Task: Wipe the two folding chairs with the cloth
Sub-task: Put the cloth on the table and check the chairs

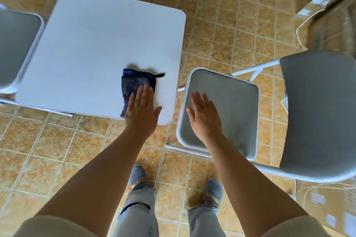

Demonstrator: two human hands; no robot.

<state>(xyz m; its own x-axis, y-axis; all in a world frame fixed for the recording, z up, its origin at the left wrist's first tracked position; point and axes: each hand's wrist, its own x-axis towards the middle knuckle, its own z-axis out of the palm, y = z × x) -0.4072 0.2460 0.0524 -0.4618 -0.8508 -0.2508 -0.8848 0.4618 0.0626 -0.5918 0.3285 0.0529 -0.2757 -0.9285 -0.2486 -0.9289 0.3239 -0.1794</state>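
A dark blue cloth [134,82] lies folded on the white table [92,44], near its front right corner. My left hand [141,111] is flat over the cloth's near part, fingers straight and together, not gripping it. My right hand [205,117] hovers flat and empty over the grey padded seat of the right folding chair [237,102], whose grey backrest [317,111] stands further right. A second folding chair [15,44] with a grey seat is at the table's left edge, partly cut off by the frame.
The floor is orange-brown tile [48,150]. My feet in grey shoes [138,175] stand between the table and the right chair. Brown fabric or bags [327,15] are piled at the far right behind the chair.
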